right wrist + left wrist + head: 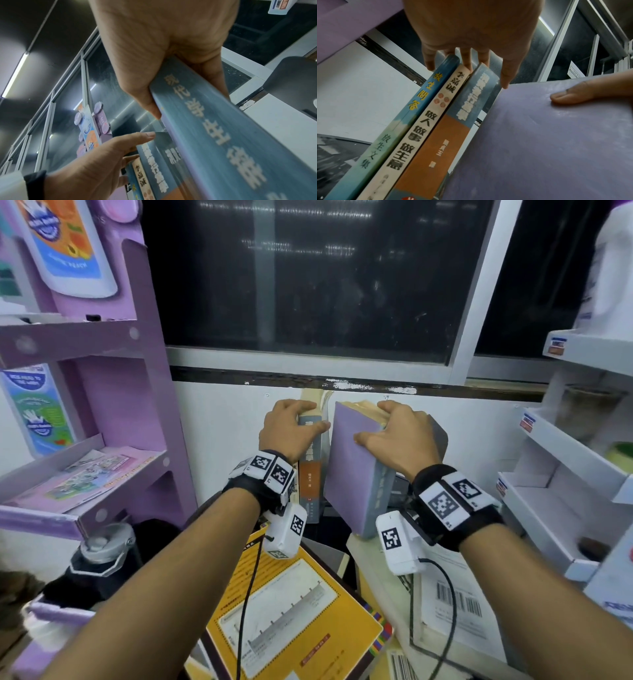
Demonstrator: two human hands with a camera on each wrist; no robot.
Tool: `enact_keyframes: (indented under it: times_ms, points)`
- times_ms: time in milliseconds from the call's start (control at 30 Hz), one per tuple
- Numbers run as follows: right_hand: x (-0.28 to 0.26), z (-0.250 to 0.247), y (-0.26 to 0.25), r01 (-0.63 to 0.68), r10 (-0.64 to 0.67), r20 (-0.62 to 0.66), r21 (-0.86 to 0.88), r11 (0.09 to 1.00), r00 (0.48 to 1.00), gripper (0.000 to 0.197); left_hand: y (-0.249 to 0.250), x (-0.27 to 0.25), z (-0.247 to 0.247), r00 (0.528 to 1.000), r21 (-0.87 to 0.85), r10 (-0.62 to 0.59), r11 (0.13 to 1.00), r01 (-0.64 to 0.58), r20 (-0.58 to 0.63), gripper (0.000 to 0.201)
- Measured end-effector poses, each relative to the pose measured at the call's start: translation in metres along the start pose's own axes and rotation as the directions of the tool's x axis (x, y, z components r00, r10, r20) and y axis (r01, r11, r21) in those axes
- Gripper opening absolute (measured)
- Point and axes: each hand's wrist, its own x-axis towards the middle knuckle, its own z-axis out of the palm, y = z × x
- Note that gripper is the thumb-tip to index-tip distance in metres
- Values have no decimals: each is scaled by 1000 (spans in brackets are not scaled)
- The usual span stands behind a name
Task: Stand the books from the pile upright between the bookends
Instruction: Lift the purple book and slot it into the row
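Three books stand upright against the wall: a blue spine (423, 102), a cream spine (426, 121) and a blue-and-orange spine (457, 128). My left hand (305, 416) holds their tops, fingers over the top edges and thumb on the blue-and-orange spine (310, 470). My right hand (373, 422) grips a thick purple book (352, 474) by its top, thumb on the purple cover and fingers over the page edges. This book leans a little to the right, just beside the standing row. Its grey-blue spine (214, 135) faces me. A grey bookend (441, 436) rises behind my right hand.
Below my wrists lies the pile: a yellow book (301, 618) and a white book with a barcode (455, 604). A purple shelf unit (137, 412) stands at the left, white shelves (561, 453) at the right. A dark bottle (102, 556) stands low on the left.
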Motion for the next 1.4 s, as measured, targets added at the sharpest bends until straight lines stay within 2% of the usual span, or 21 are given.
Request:
enact_keyframes:
  times_ms: [167,333,467,600,833,1167,1267,1400]
  points:
    - [19,22,3,-11,11,11,33,999,1000,46,-3,6,3,997,-69,60,996,-62,-43,29]
    - [34,44,4,-29,28,19,26,999,999,46,-6,8,3,998,-112,63,992,-62,8,35]
    - [43,62,4,-32,32,0,14,999,999,47,-13,9,3,993,-78,116,990,-115,4,33]
    - [49,79,5,-24,24,-14,-1,1000,1000,37,-19,11,2,987,-54,160,986,-159,12,34]
    - [53,100,10,-22,22,-11,4,1000,1000,40,-23,12,-1,979,-61,202,978,-199,36,34]
    - [52,102,13,5,-10,96,59,998,995,32,-27,13,0,974,-46,225,974,-224,24,36]
    - [48,96,14,10,-21,160,66,998,987,44,-29,13,0,975,-52,221,974,-220,22,35]
    - [44,89,16,-3,-24,292,91,996,956,83,-28,13,0,975,-53,223,974,-222,23,34]
